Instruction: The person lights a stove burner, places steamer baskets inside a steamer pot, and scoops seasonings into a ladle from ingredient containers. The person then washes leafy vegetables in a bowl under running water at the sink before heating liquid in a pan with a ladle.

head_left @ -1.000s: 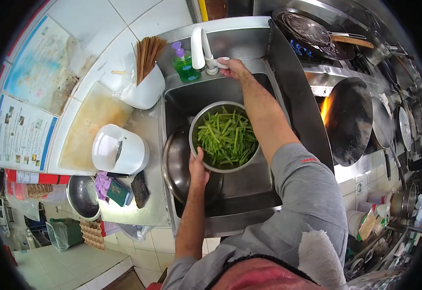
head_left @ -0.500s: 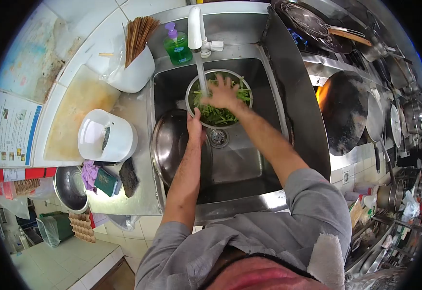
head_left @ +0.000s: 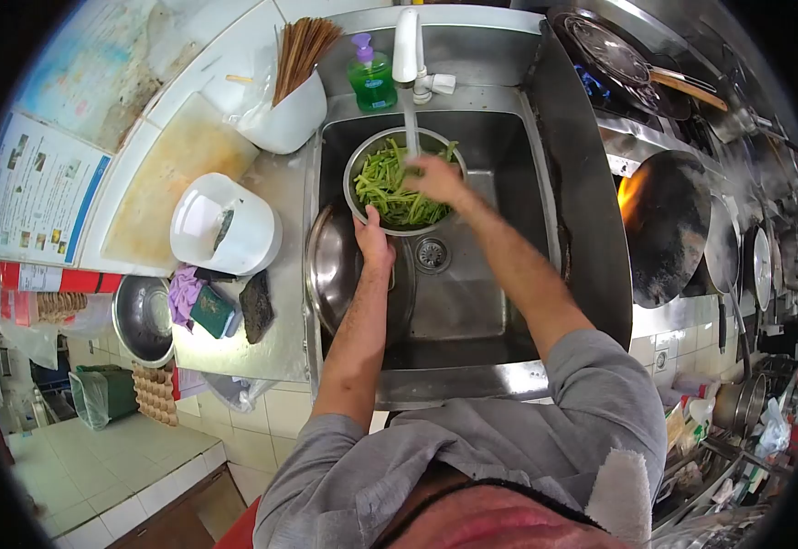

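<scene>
Cut green vegetables [head_left: 387, 181] lie in a round metal bowl [head_left: 351, 188] at the top of the steel sink [head_left: 458, 311]. My left hand [head_left: 374, 241] grips the bowl's lower left rim. Over the right part of the greens is my right hand [head_left: 435, 179], its fingers curled down at them and blurred; whether they pinch any is not clear. Water runs from the white faucet [head_left: 406, 46] into the bowl, beside my right fingers. A large metal lid or basin [head_left: 330, 274] rests in the sink's left side, partly behind my left forearm.
Left of the sink stand a white tub [head_left: 225, 224], a container of wooden sticks [head_left: 289, 119] and a green soap bottle [head_left: 371, 78]. A scrubbing pad [head_left: 212, 311] lies on the counter. At right, flame burns beside a black wok [head_left: 669, 229].
My right hand has moved from the faucet handle into the bowl, and its spread fingers have since curled. Water now runs. The bowl has moved up under the faucet with my left hand.
</scene>
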A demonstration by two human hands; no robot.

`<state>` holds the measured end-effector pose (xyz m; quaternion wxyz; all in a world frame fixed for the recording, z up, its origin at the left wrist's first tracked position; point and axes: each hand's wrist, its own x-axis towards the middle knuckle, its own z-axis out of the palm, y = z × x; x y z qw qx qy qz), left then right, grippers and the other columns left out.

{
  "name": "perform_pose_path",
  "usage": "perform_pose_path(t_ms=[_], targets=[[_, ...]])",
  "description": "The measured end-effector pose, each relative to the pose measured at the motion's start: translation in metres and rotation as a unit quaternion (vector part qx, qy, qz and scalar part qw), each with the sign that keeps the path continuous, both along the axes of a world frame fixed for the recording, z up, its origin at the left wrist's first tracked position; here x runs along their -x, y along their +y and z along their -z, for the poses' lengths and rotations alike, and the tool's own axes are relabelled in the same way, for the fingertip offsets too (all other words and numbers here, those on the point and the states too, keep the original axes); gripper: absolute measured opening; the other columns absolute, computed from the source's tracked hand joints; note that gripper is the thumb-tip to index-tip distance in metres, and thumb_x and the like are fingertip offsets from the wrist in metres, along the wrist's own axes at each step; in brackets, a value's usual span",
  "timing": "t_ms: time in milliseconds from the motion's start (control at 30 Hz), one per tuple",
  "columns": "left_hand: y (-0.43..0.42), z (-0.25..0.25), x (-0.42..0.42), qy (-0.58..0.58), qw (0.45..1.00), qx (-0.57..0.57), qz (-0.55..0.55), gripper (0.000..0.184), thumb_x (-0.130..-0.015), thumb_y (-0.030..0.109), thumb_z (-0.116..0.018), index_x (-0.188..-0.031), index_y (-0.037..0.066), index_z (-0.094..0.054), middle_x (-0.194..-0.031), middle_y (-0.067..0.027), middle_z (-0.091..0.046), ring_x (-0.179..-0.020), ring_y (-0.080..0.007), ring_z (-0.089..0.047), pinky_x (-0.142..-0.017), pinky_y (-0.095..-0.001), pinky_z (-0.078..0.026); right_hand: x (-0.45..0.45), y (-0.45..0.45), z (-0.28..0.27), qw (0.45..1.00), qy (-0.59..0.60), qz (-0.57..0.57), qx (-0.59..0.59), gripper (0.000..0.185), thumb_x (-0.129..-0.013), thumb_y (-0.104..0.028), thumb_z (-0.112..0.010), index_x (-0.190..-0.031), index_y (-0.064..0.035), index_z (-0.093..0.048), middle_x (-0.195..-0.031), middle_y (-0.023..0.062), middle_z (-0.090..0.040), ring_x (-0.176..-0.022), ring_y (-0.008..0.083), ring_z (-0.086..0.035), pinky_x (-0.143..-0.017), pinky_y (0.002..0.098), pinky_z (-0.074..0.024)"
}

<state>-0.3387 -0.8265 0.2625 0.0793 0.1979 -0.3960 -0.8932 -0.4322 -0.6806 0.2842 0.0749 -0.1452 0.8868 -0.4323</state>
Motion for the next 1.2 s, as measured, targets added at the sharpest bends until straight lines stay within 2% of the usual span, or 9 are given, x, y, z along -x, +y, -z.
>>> perform_pose_path(t_ms=[133, 233, 333, 567, 767, 967, 1033, 1100, 1200], targets=[[0.008, -0.001, -0.009, 0.01, 0.999, 0.006, 0.042, 0.037, -0.093, 0.015, -0.045, -0.129, 0.007, -0.038, -0.121, -0.0082, -0.049, -0.103, -0.0198, -0.051, -0.086, -0.0333, -0.044, 0.019, 0.01, -0.048, 0.997, -0.031, 0.055, -0.039, 0.058, -0.065, -0.043, -0.067, -0.118, -0.0224, -0.056, -0.124, 0.0158, -0.049, -0.118, 0.03, -0.044, -0.1, 0.0518, -0.0294], [0.021, 0.0, -0.006, 0.038, 0.997, 0.031, 0.068, 0.038, -0.093, 0.015, -0.045, -0.129, 0.005, -0.037, -0.12, -0.0091, -0.05, -0.103, -0.0193, -0.051, -0.086, -0.0331, -0.044, -0.004, -0.025, -0.064, 0.959, -0.095, 0.044, -0.262, 0.064, -0.066, -0.04, -0.065, -0.125, -0.0289, -0.047, -0.133, 0.0134, -0.04, -0.125, 0.0364, -0.032, -0.099, 0.0591, -0.0258], [0.021, -0.001, -0.002, 0.041, 0.995, 0.013, 0.086, 0.033, -0.093, 0.019, -0.045, -0.124, 0.007, -0.041, -0.116, -0.0081, -0.052, -0.1, -0.0205, -0.054, -0.083, -0.0349, -0.047, -0.015, -0.026, -0.06, 0.906, -0.017, -0.125, -0.404, 0.055, -0.07, -0.031, -0.06, -0.123, -0.0295, -0.045, -0.133, 0.0125, -0.037, -0.125, 0.0382, -0.03, -0.096, 0.0607, -0.0291], [0.022, 0.01, 0.003, 0.007, 0.999, 0.001, 0.049, 0.033, -0.094, 0.013, -0.043, -0.126, 0.004, -0.04, -0.119, -0.0085, -0.051, -0.103, -0.0198, -0.052, -0.087, -0.0342, -0.044, 0.044, 0.003, 0.004, 0.996, 0.082, -0.018, -0.001, 0.035, -0.069, -0.024, -0.065, -0.102, -0.0128, -0.061, -0.117, 0.011, -0.047, -0.112, 0.0344, -0.045, -0.086, 0.0482, -0.0426], [0.004, -0.008, 0.011, 0.014, 1.0, -0.008, 0.011, 0.034, -0.094, 0.013, -0.042, -0.127, 0.008, -0.038, -0.12, -0.0083, -0.049, -0.104, -0.0228, -0.052, -0.084, -0.0366, -0.046, 0.001, 0.033, -0.035, 0.944, 0.154, -0.186, -0.225, 0.048, -0.067, -0.019, -0.067, -0.113, -0.0272, -0.058, -0.134, 0.0049, -0.038, -0.123, 0.035, -0.034, -0.097, 0.0479, -0.0364], [0.025, 0.004, 0.016, 0.017, 1.0, 0.012, -0.001, 0.038, -0.092, 0.009, -0.045, -0.129, 0.006, -0.036, -0.121, -0.0091, -0.049, -0.104, -0.021, -0.051, -0.087, -0.0332, -0.042, -0.006, 0.013, -0.02, 0.961, 0.081, -0.114, -0.239, 0.061, -0.064, -0.01, -0.067, -0.121, -0.0267, -0.05, -0.144, 0.0053, -0.014, -0.127, 0.0383, -0.02, -0.096, 0.0641, -0.0261], [0.036, 0.006, 0.017, 0.035, 0.999, 0.0, -0.003, 0.038, -0.092, 0.009, -0.045, -0.129, 0.005, -0.036, -0.121, -0.0094, -0.049, -0.104, -0.0208, -0.05, -0.088, -0.0334, -0.042, -0.003, -0.012, -0.007, 0.975, 0.071, 0.123, -0.168, 0.064, -0.063, -0.009, -0.067, -0.122, -0.0272, -0.049, -0.143, 0.0049, -0.014, -0.127, 0.0384, -0.019, -0.096, 0.064, -0.0258], [0.031, 0.009, 0.021, 0.047, 0.999, 0.02, 0.0, 0.038, -0.092, 0.01, -0.045, -0.129, 0.005, -0.036, -0.121, -0.0094, -0.049, -0.104, -0.0207, -0.051, -0.088, -0.0332, -0.042, -0.016, -0.027, -0.01, 0.962, 0.051, 0.165, -0.214, 0.066, -0.064, -0.012, -0.067, -0.125, -0.026, -0.046, -0.145, 0.0037, -0.014, -0.129, 0.0394, -0.016, -0.095, 0.066, -0.0236], [0.011, 0.0, 0.01, 0.028, 0.999, 0.018, 0.006, 0.035, -0.093, 0.01, -0.044, -0.127, 0.004, -0.039, -0.119, -0.0093, -0.05, -0.103, -0.0204, -0.051, -0.087, -0.0328, -0.043, -0.003, -0.004, 0.01, 0.989, 0.053, -0.127, -0.053, 0.061, -0.062, -0.025, -0.07, -0.121, -0.0194, -0.053, -0.143, 0.0078, -0.029, -0.128, 0.0353, -0.027, -0.102, 0.0507, -0.028]])
